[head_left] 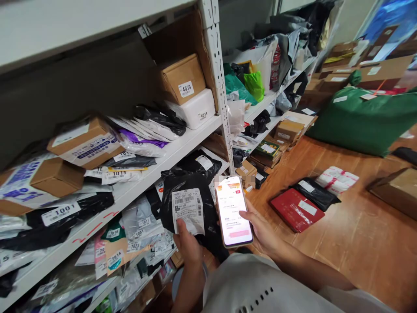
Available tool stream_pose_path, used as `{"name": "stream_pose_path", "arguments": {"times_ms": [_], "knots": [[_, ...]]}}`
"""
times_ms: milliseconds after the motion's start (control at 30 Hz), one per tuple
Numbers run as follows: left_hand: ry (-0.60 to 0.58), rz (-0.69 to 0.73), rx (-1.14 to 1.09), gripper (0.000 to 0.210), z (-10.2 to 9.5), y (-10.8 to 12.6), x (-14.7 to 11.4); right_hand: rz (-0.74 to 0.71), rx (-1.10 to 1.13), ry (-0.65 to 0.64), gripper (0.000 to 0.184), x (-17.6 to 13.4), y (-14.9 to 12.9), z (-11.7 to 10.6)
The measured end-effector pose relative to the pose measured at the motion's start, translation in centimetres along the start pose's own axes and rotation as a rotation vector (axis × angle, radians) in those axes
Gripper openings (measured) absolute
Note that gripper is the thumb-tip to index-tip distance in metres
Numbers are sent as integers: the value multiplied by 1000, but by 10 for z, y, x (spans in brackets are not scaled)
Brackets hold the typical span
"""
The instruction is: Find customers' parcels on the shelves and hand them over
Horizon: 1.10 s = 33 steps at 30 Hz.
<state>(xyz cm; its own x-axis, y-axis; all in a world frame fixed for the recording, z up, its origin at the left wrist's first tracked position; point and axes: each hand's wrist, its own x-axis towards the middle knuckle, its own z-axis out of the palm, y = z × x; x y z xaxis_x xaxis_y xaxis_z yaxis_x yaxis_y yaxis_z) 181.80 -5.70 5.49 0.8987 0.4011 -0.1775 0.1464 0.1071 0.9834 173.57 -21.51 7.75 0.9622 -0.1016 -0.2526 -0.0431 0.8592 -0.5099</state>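
My left hand (190,244) grips a black plastic parcel (167,191) by its lower edge, with the thumb lying over the white shipping label (188,208). In my right hand (259,224) is a smartphone (233,211), its screen lit and facing me, with the thumb resting on the glass at the right side. The phone's left edge is close against the parcel's right side; whether they touch I cannot tell. The fingers behind both things are hidden.
White metal shelves (182,145) on the left hold numbered parcels, cartons (182,80) and bags. A perforated upright (224,113) rises ahead. On the wooden floor lie a red parcel (295,208), a black parcel (312,193), a large green sack (361,119) and a carton (397,193).
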Motion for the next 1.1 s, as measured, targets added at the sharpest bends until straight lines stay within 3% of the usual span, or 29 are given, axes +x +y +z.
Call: {"name": "stream_pose_path", "arguments": {"times_ms": [100, 267, 367, 433, 533, 667, 767, 933, 1100], "knots": [[-79, 179, 85, 47, 1, 0, 9, -37, -23, 13, 63, 2, 4, -2], [-329, 464, 243, 55, 11, -2, 20, -66, -31, 52, 47, 10, 13, -2], [-567, 617, 424, 27, 17, -3, 22, -94, -28, 151, 41, 17, 18, -4], [-710, 655, 507, 19, 21, 1, 20, -81, -42, 223, 39, 23, 22, -8], [-814, 600, 471, 19, 31, 8, 16, -48, -73, 300, 40, 30, 28, -13], [-861, 395, 339, 26, 44, 14, 8, -39, -90, 361, 43, 35, 32, -18], [-875, 255, 271, 29, 50, 12, 3, -31, -33, 322, 47, 35, 32, -20], [-947, 236, 292, 29, 51, 7, 2, -82, 24, 257, 42, 29, 27, -23], [-924, 124, 243, 20, 44, -1, -3, -76, 4, 232, 43, 21, 22, -23]]}}
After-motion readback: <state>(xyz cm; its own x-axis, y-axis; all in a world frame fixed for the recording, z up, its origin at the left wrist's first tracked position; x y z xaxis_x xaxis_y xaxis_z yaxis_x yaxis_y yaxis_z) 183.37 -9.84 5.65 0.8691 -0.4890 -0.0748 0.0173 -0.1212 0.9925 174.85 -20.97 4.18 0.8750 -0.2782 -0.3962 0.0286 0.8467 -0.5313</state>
